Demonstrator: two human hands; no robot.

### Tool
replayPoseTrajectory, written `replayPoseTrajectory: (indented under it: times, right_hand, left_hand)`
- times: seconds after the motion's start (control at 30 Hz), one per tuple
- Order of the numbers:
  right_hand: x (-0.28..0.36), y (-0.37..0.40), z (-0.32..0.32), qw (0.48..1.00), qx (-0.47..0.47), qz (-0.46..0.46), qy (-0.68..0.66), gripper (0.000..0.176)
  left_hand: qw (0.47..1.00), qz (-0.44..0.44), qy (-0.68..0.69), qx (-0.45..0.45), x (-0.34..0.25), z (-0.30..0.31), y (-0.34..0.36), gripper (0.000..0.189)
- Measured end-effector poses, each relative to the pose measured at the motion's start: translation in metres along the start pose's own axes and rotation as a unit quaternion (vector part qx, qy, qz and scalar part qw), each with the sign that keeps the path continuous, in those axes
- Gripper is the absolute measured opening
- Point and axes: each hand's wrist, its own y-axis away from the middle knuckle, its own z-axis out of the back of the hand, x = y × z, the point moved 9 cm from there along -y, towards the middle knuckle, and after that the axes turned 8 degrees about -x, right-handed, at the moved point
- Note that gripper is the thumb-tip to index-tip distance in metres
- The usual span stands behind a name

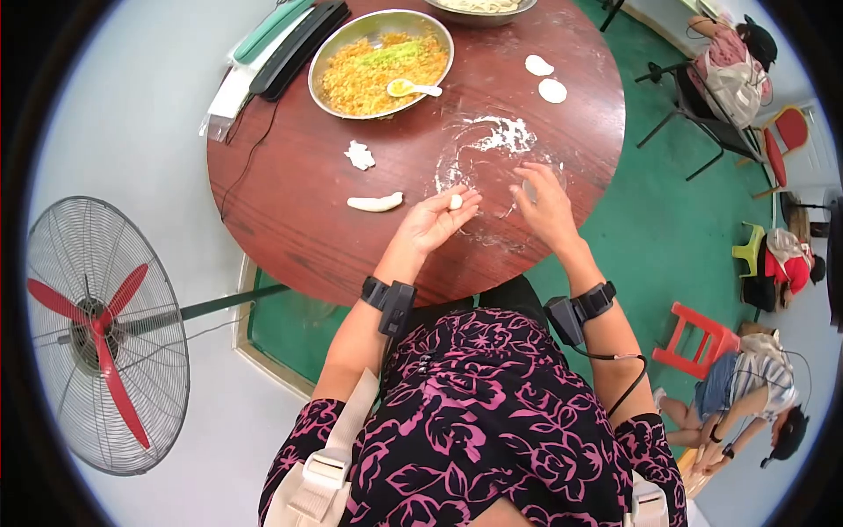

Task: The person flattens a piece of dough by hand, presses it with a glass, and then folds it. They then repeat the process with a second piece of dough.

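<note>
On the fingers of my left hand (436, 220), palm up, lies a small white dough ball (456, 202). My right hand (544, 204) is held just to the right, over the table's near part, with fingers apart and nothing in it. A roll of dough (375, 203) lies left of my left hand, and a crumpled white piece (359, 155) sits behind it. White flour (507, 134) is spread on the wood beyond my hands. Two flat round wrappers (552, 90) (538, 65) lie farther back on the right.
A metal bowl of orange and green filling (327, 98) with a white spoon (413, 88) stands on the round table (307, 255). Another bowl (492, 16) is at the back. A fan (105, 334) stands left. Several people and stools (700, 342) are at right.
</note>
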Motion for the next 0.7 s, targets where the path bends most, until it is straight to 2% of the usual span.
replayPoseTrajectory:
  times: [0.1,0.2,0.33,0.5,0.67,0.7]
  right_hand:
    - [0.019,0.012,-0.028,0.994,0.072,0.016,-0.079,0.031]
    - [0.022,0.021,-0.055,0.987,0.132,-0.020,-0.093,0.034]
    - [0.017,0.030,-0.078,0.984,0.133,-0.004,-0.119,0.029]
    - [-0.003,0.037,-0.086,0.982,0.166,-0.047,-0.074,0.028]
    - [-0.005,0.047,-0.088,0.972,0.208,-0.072,-0.083,0.031]
    - [-0.011,0.050,-0.092,0.965,0.207,-0.100,-0.123,0.031]
  left_hand:
    - [0.999,-0.018,-0.041,-0.010,0.002,0.003,0.000,0.029]
    - [0.996,-0.029,-0.087,0.002,0.008,0.005,0.001,0.031]
    - [0.981,-0.050,-0.187,0.013,0.016,0.001,0.009,0.031]
    - [0.974,0.028,-0.209,-0.077,0.033,0.022,0.022,0.034]
    - [0.974,0.050,-0.205,-0.079,0.037,0.053,0.006,0.023]
    - [0.972,0.049,-0.212,-0.084,0.036,0.055,0.004,0.021]
